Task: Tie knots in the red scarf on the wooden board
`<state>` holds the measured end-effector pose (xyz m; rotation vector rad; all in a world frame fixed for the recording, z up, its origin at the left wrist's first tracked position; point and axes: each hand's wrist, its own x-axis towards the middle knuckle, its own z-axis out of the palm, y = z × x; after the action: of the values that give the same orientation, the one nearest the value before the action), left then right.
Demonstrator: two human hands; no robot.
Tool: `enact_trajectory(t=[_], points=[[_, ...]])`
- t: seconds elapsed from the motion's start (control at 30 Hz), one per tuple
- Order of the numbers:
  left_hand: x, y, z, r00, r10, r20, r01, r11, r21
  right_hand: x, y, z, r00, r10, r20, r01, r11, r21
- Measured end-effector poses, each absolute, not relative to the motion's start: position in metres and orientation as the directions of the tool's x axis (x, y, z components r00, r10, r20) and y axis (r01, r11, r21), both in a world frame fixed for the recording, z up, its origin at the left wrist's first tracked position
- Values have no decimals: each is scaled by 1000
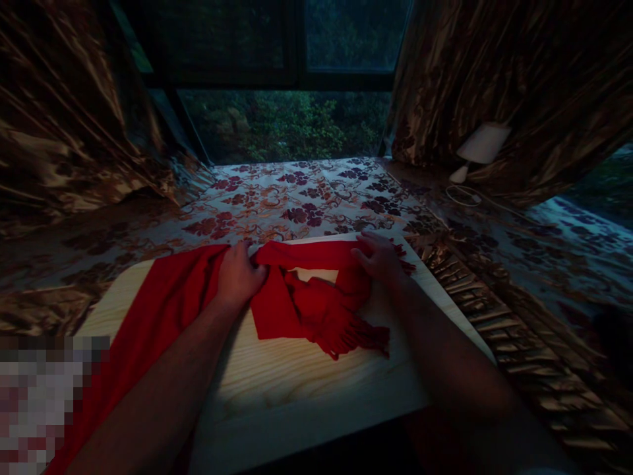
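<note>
A red scarf [306, 303] with fringed ends lies across a pale wooden board [306, 382]. Its left part runs down off the board's near left corner; its right part is bunched and looped near the board's far edge. My left hand [240, 274] rests on the scarf near the far edge, fingers curled and pinching the cloth. My right hand [378, 257] lies on the loop's right end, fingers bent down onto the fabric, by the fringe at the far right corner.
The board sits on a floral-patterned cloth [297, 198] below a dark window [287, 125] with greenery outside. Shiny brown curtains [494, 86] hang on both sides. A small white lamp [479, 148] and a cord lie at the right. The light is dim.
</note>
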<state>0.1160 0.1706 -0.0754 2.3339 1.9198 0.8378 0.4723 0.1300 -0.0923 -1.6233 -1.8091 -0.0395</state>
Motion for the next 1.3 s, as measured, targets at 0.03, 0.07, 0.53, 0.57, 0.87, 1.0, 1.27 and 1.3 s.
enact_trajectory(t=[0.03, 0.07, 0.53, 0.57, 0.87, 1.0, 1.27, 1.3], points=[[117, 165, -73, 171, 869, 464, 875, -350, 335, 469, 127, -89, -27, 850, 527, 867, 282, -411], [119, 159, -70, 249, 820, 515, 825, -458, 332, 465, 125, -86, -85, 841, 535, 848, 343, -404], [172, 81, -65, 802, 596, -38, 573, -751, 328, 455, 135, -91, -362, 862, 354, 854, 459, -244], [174, 78, -67, 788, 615, -40, 593, -738, 321, 455, 136, -90, -356, 864, 355, 856, 455, -248], [178, 78, -59, 690, 716, 109, 658, -683, 317, 455, 133, -91, -333, 865, 375, 839, 453, -301], [169, 92, -59, 581, 788, 201, 752, -615, 237, 456, 130, -95, -312, 869, 383, 831, 445, -333], [122, 153, -80, 461, 879, 120, 859, -476, 190, 465, 133, -95, 36, 868, 495, 917, 168, -361], [115, 161, -85, 479, 873, 92, 845, -487, 221, 468, 134, -97, 94, 876, 473, 929, 94, -358]])
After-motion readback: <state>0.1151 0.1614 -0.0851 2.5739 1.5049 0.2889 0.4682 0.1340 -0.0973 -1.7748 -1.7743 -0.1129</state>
